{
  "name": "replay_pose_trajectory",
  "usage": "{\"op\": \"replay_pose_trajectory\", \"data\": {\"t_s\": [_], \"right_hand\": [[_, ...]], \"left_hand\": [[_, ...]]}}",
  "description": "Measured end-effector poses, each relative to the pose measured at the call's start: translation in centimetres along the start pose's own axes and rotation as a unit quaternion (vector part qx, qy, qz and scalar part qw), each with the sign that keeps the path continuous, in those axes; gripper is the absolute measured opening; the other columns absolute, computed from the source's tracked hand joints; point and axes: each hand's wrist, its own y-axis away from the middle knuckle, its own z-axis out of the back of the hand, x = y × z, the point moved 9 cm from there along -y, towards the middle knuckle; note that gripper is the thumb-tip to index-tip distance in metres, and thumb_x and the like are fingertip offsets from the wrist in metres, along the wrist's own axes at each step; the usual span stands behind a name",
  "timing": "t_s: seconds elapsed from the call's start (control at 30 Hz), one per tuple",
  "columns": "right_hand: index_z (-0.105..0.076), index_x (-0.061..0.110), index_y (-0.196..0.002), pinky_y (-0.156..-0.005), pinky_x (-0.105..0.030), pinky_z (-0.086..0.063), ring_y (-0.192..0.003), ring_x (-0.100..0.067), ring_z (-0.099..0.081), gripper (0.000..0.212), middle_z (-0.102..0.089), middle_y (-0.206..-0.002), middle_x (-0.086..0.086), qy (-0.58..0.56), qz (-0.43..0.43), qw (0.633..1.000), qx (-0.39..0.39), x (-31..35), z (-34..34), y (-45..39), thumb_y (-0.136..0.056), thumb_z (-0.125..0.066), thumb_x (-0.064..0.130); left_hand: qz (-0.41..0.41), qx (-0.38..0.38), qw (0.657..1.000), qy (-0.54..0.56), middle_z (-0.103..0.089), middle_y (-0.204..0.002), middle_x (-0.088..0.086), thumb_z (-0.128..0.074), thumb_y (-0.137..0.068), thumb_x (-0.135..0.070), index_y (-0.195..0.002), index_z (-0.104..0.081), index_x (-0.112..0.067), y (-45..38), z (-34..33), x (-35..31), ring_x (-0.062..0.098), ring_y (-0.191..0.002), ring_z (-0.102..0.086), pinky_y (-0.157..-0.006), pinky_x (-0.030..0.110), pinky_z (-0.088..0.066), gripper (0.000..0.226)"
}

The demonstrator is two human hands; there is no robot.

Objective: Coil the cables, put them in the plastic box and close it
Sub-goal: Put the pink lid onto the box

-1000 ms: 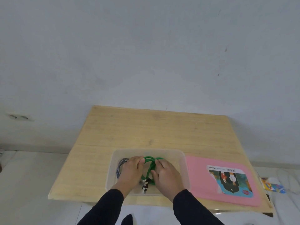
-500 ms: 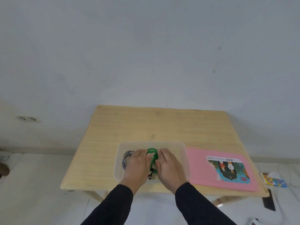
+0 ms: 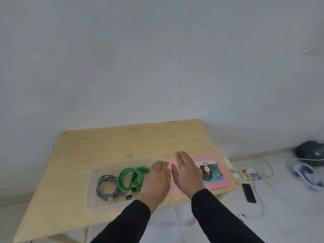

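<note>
Pale wall behind a light wooden table [image 3: 98,148]; white tiled floor to the right with a black remote [image 3: 249,192]. Clear plastic box [image 3: 91,193], uncovered, holding a coiled green cable [image 3: 130,178] and a coiled grey cable [image 3: 106,187]. Pink lid [image 3: 221,183] beside it. Left hand [image 3: 157,179] and right hand [image 3: 188,173] over the lid's left edge, fingers spread, gripping nothing.

the left hand [image 3: 157,179] covers the right end of the plastic box [image 3: 91,183] and part of the green cable [image 3: 130,178], so the box's right wall cannot be seen. the right hand [image 3: 188,174] hides the middle of the pink lid [image 3: 220,183]. the plugs [image 3: 130,193] at the front wall are too small to tell. the near left corner of the bench [image 3: 78,149] is cut off by the picture's bottom edge. both sleeves [image 3: 219,216] too.
</note>
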Motion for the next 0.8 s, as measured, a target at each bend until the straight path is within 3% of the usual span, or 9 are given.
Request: {"op": "replay_pose_trajectory", "data": {"t_s": [0.17,0.33,0.43,0.53,0.67,0.8], "right_hand": [[-0.048,0.001,-0.123,-0.093,-0.034,-0.046,-0.113,-0.028,-0.054,0.039,-0.056,-0.122,-0.014,0.006,-0.052,0.998,0.018,-9.3,0.4,2.0,-0.09,-0.049,0.02],[-0.048,0.001,-0.124,-0.094,-0.031,-0.045,-0.112,-0.026,-0.054,0.041,-0.056,-0.123,-0.013,0.006,-0.074,0.995,0.068,-17.1,-1.4,4.2,-0.088,-0.053,0.019],[-0.049,-0.001,-0.122,-0.092,-0.034,-0.049,-0.105,-0.028,-0.058,0.042,-0.057,-0.116,-0.014,-0.006,-0.08,0.992,0.094,-20.6,-3.3,5.0,-0.084,-0.054,0.018],[-0.046,-0.003,-0.125,-0.093,-0.036,-0.049,-0.109,-0.029,-0.055,0.045,-0.055,-0.121,-0.016,-0.007,-0.092,0.989,0.115,-22.9,-4.7,5.3,-0.086,-0.054,0.018],[-0.041,0.0,-0.131,-0.097,-0.035,-0.044,-0.12,-0.027,-0.047,0.046,-0.048,-0.133,-0.013,-0.028,-0.108,0.986,0.125,-24.8,-5.7,5.2,-0.09,-0.05,0.021],[-0.04,0.004,-0.131,-0.095,-0.038,-0.048,-0.123,-0.024,-0.044,0.043,-0.044,-0.136,-0.01,-0.054,-0.136,0.983,0.111,-26.8,-5.7,5.5,-0.092,-0.046,0.022]], "left_hand": [[0.013,0.025,0.999,0.036,-0.046,-0.137,0.008,-0.039,-0.095,-0.017,-0.131,-0.042,-0.011,-1.2,-7.5,-3.1,0.019,-0.126,-0.04,-0.104,0.028,-0.033,0.036],[0.105,0.01,0.994,0.014,-0.043,-0.139,0.008,-0.039,-0.094,-0.014,-0.132,-0.04,-0.01,-2.3,-13.3,-1.6,0.021,-0.127,-0.04,-0.104,0.03,-0.034,0.038],[0.153,-0.004,0.987,-0.039,-0.046,-0.134,0.02,-0.05,-0.088,-0.006,-0.128,-0.043,0.001,-2.6,-14.4,0.3,0.031,-0.125,-0.044,-0.103,0.04,-0.039,0.041],[0.163,-0.022,0.98,-0.111,-0.057,-0.114,0.033,-0.069,-0.072,0.004,-0.113,-0.051,0.016,-2.4,-15.3,2.1,0.045,-0.109,-0.056,-0.091,0.052,-0.05,0.046],[0.207,-0.067,0.97,-0.109,-0.043,-0.133,0.031,-0.047,-0.09,-0.005,-0.129,-0.039,0.012,-1.9,-15.6,3.7,0.043,-0.128,-0.038,-0.109,0.047,-0.03,0.043],[0.172,-0.076,0.975,-0.116,-0.047,-0.127,0.031,-0.039,-0.092,-0.009,-0.125,-0.043,0.011,-2.4,-16.5,2.5,0.043,-0.122,-0.045,-0.106,0.047,-0.036,0.039]]}}
